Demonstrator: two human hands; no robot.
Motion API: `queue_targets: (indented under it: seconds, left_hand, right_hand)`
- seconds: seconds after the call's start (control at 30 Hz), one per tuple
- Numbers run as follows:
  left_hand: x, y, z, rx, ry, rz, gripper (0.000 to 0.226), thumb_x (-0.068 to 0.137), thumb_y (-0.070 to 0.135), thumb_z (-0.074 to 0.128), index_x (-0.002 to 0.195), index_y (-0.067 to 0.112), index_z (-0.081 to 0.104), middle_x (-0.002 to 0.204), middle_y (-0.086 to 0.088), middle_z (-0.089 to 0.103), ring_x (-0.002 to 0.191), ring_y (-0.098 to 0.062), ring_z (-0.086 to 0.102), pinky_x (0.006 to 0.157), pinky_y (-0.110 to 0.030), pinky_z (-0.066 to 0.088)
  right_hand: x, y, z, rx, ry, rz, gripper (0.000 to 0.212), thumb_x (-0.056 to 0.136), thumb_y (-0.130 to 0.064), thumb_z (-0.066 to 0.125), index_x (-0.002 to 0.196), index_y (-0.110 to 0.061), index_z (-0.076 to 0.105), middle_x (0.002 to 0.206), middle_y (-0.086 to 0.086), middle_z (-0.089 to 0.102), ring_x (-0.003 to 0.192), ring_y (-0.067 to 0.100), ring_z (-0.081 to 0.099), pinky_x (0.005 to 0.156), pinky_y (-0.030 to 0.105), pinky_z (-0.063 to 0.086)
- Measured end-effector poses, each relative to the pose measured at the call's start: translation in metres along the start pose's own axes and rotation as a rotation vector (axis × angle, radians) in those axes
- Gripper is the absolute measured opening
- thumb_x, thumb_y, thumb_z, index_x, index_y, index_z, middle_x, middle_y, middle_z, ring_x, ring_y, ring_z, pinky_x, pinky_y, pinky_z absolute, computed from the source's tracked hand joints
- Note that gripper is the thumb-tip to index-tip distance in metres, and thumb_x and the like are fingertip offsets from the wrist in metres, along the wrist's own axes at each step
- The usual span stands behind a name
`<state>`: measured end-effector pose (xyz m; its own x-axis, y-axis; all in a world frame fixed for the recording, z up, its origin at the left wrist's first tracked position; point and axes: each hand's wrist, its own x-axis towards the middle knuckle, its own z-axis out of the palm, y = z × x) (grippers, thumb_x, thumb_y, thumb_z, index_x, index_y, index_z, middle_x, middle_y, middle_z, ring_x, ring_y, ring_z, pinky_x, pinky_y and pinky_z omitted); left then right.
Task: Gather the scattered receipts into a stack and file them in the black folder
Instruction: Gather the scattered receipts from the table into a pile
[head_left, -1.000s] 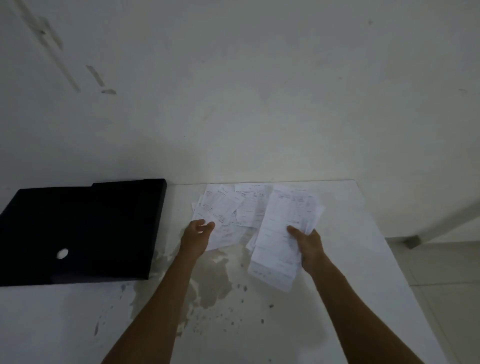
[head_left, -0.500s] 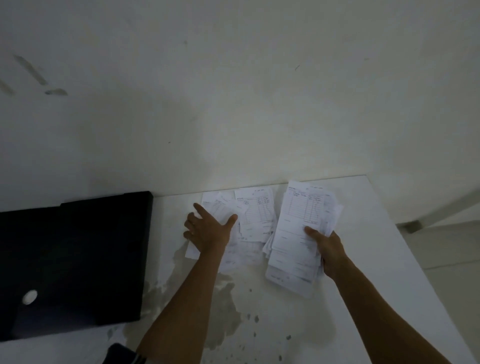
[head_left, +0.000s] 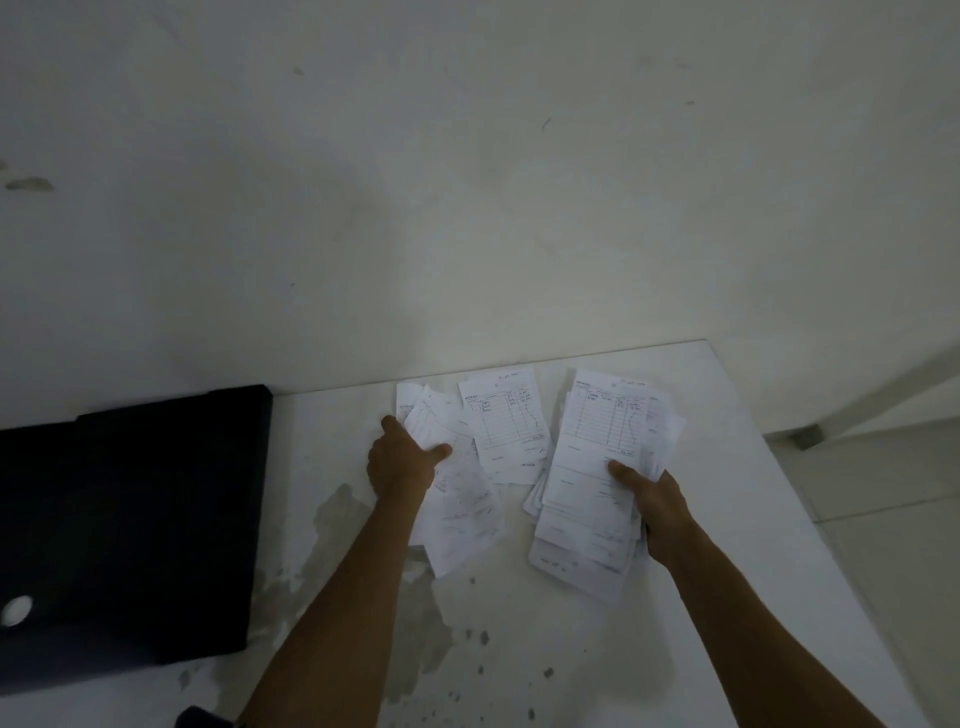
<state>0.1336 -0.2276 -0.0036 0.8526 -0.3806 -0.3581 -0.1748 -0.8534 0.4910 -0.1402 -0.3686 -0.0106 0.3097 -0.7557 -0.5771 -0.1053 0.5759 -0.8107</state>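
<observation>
The loose receipts (head_left: 467, 467) lie overlapped at the far middle of the white worktop (head_left: 727, 467), their long sides running roughly away from the person, a few skewed. One ruled slip (head_left: 506, 431) sits flat and untouched between the two hands. The left hand (head_left: 402, 462) is on the left part of this spread, thumb lying across the top sheet and fingers curled under its left edge, so it grips a few sheets there. Just to the right, the gathered stack (head_left: 597, 483) is fanned and uneven, long axis also pointing away; the right hand (head_left: 652, 501) clamps its right side, thumb pressed on the top sheet and fingers hidden beneath.

The black folder (head_left: 124, 530) lies closed and flat on the worktop well to the left, beyond the left hand and apart from all the paper. So the remaining receipts lie left of the stack, nearer the left hand, which seems best placed to sweep them rightward onto it. Filing is not yet begun; the stack likely needs squaring first. Dark stains (head_left: 363, 545) mark the worktop near the arms.
</observation>
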Motion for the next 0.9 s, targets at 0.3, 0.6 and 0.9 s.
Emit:
queue_targets:
  seconds: [0.3,0.6,0.9]
  left_hand:
    - [-0.029,-0.031,-0.03,-0.484,-0.207,0.117,0.064,0.075,0.037,0.082,0.126,0.013,0.051,0.114,-0.001,0.06,0.106,-0.023,0.061,0.071,-0.024,0.048]
    - [-0.074,-0.013,-0.055,-0.74,-0.389,0.244,0.071,0.065,0.044,0.085,0.126,0.022,0.057,0.12,0.003,0.068,0.107,-0.016,0.067,0.088,-0.034,0.057]
    - [-0.113,0.011,-0.024,-0.529,-0.132,0.222,0.08,0.064,0.047,0.086,0.125,0.017,0.044,0.116,0.001,0.058,0.103,-0.019,0.061,0.072,-0.026,0.054]
  right_hand:
    - [-0.014,-0.015,-0.001,-0.057,-0.09,-0.002,0.038,0.092,-0.009,0.071,0.13,-0.009,0.064,0.116,0.01,0.075,0.099,0.028,0.074,0.066,0.033,0.064]
    - [-0.045,-0.021,0.03,-0.106,-0.321,-0.006,0.041,0.093,-0.012,0.07,0.133,-0.01,0.064,0.121,0.01,0.075,0.106,0.029,0.074,0.084,0.041,0.063]
    - [-0.089,-0.014,0.062,0.013,-0.565,0.008,0.043,0.102,-0.033,0.057,0.142,-0.016,0.055,0.135,0.014,0.068,0.124,0.034,0.066,0.106,0.055,0.05]
